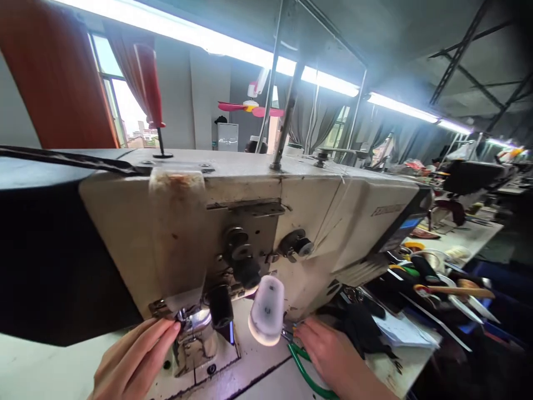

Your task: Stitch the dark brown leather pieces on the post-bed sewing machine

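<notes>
My left hand (135,355) is at the lower left, fingers pressed together and tips against the needle area of a cream sewing machine (316,222). What those fingertips pinch, if anything, is too small to make out. Beside them are the metal presser parts (195,319) under a small light. At the right of the machine bed my right hand (327,350) closes over green-handled scissors (306,378), fingertips by their metal part; the hand covers much of the handles. A lit white lamp (267,311) hangs between the two hands.
A red-handled screwdriver (150,83) stands upright on the machine top. To the right, cluttered tools and spools (441,278) lie near papers (403,330) and dark cloth (360,322). Thin metal rods (287,116) rise above the machine. A pink-bladed fan (250,105) is behind.
</notes>
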